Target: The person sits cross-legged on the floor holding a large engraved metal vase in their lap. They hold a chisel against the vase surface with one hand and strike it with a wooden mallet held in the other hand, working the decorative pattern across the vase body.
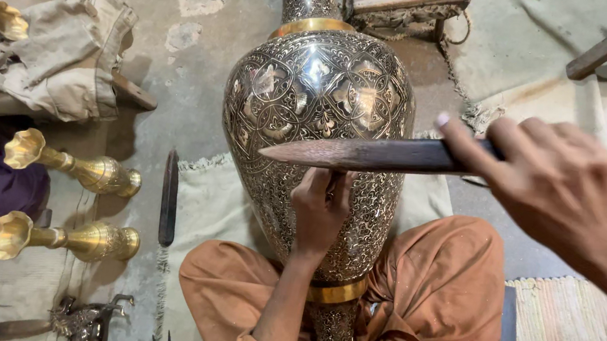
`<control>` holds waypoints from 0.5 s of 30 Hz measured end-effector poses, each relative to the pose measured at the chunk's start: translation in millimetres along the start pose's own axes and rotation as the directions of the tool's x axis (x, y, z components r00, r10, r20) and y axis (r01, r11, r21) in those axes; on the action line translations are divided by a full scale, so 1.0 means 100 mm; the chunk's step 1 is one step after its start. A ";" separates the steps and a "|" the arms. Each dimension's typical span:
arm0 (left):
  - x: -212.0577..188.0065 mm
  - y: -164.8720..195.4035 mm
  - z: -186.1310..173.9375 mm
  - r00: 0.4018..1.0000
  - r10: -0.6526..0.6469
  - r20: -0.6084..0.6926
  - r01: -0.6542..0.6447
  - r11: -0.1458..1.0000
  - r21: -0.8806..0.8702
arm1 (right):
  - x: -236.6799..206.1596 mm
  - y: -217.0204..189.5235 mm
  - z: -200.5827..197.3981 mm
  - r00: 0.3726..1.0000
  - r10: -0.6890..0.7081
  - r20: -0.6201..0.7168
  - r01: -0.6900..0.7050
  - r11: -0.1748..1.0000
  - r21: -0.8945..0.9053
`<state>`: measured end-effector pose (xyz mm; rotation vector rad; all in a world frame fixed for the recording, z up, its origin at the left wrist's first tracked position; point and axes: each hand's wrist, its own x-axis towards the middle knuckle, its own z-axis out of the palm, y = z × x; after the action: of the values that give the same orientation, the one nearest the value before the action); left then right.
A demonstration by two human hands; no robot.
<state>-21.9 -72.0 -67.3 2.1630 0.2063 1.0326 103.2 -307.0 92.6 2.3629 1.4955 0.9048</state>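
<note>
Against the vase (319, 110), heavy, rigid, slick metal, left hand (320, 208) pinches a chisel while right hand (552, 184) grips the bat (368, 155).

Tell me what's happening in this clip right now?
A person sits on the floor with a large engraved metal vase lying across their lap. The left hand presses a small tool, mostly hidden, against the vase's patterned body. The right hand holds a long dark wooden stick above that tool. Two brass vases lie on the floor to the left.
</note>
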 end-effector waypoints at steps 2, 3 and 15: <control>0.01 0.01 0.00 1.000 0.018 -0.014 -0.018 1.000 -0.005 | -0.01 0.05 0.02 0.990 0.107 -0.087 -0.089 0.978 0.189; 0.00 0.01 -0.01 0.999 0.034 -0.022 -0.034 0.999 -0.017 | 0.00 0.05 0.04 0.995 0.074 -0.068 -0.063 0.987 0.150; -0.01 -0.06 -0.05 0.998 0.060 0.013 -0.060 0.998 0.002 | -0.05 0.05 0.07 0.962 0.203 -0.181 -0.098 0.879 0.467</control>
<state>-25.2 -65.4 -70.5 2.1895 0.1366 1.0520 109.6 -312.8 87.2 2.8241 1.7954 0.9711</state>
